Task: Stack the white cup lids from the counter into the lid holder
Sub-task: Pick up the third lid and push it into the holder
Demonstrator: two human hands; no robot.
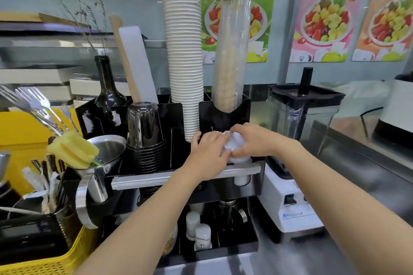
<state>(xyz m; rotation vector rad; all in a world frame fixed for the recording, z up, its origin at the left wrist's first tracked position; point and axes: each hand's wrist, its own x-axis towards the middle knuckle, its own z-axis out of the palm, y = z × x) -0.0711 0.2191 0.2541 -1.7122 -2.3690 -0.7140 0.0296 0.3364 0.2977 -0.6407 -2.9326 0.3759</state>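
A stack of white cup lids sits between my two hands at the front right compartment of the black lid holder. My left hand grips the stack from the left, fingers curled around it. From the right, my right hand closes over the top and side of the same lids. The lower part of the stack is hidden behind my fingers and the holder's metal front rail.
A tall stack of white paper cups and a sleeve of clear cups rise from the holder. Black cups stand to the left, a blender to the right. A yellow basket with cutlery sits at the left.
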